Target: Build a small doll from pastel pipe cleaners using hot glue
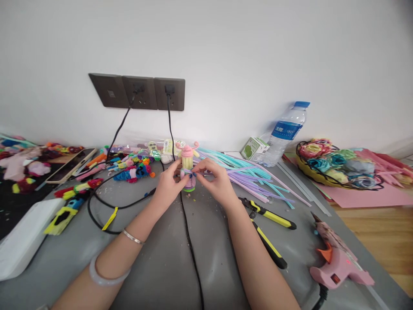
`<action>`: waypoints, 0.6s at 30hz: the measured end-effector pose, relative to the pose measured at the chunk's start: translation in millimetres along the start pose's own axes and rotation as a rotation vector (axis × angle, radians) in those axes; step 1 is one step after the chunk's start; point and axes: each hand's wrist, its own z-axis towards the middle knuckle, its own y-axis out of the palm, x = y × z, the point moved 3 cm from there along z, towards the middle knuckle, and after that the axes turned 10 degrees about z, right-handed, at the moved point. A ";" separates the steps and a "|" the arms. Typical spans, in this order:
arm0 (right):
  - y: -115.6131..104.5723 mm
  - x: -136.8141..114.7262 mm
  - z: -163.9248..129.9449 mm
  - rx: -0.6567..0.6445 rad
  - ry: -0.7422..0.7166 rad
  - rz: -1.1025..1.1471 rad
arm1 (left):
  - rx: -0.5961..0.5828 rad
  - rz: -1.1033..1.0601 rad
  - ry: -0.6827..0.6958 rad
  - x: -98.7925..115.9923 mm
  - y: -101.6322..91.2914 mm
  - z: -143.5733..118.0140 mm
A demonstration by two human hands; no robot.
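Between my hands, at the middle of the table, stands a small upright pipe-cleaner doll (pixel 187 161) with a pink curled top, a yellow middle and a green base. My left hand (pixel 171 180) is closed around its left side, thumb and fingers on the body. My right hand (pixel 213 177) pinches at the doll's right side, its dark-nailed fingertips on a thin lavender strand across the middle. Behind my right hand fans out a bundle of pastel pipe cleaners (pixel 258 176). The fingers hide part of the doll's waist.
Yellow-black pliers (pixel 274 217) and a pink glue gun (pixel 335 258) lie at the right. A water bottle (pixel 285 133) leans by the wall. A basket of flowers (pixel 298 168) stands far right. At left are colourful pipe-cleaner figures (pixel 66 215), a phone (pixel 71 165) and black cables (pixel 190 241).
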 end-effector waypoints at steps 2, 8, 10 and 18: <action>1.3 1.6 -0.2 -0.031 0.016 0.016 | 0.011 -0.001 0.003 -1.5 -0.5 0.5; 2.9 5.9 -1.1 -0.058 0.042 0.031 | 0.010 0.016 0.006 -4.4 -0.8 0.6; 3.1 7.5 -1.2 -0.058 0.040 0.023 | 0.002 0.033 0.009 -5.8 -0.1 0.3; -1.0 10.5 -0.2 0.039 0.048 -0.039 | -0.033 -0.009 0.022 -9.5 2.9 1.7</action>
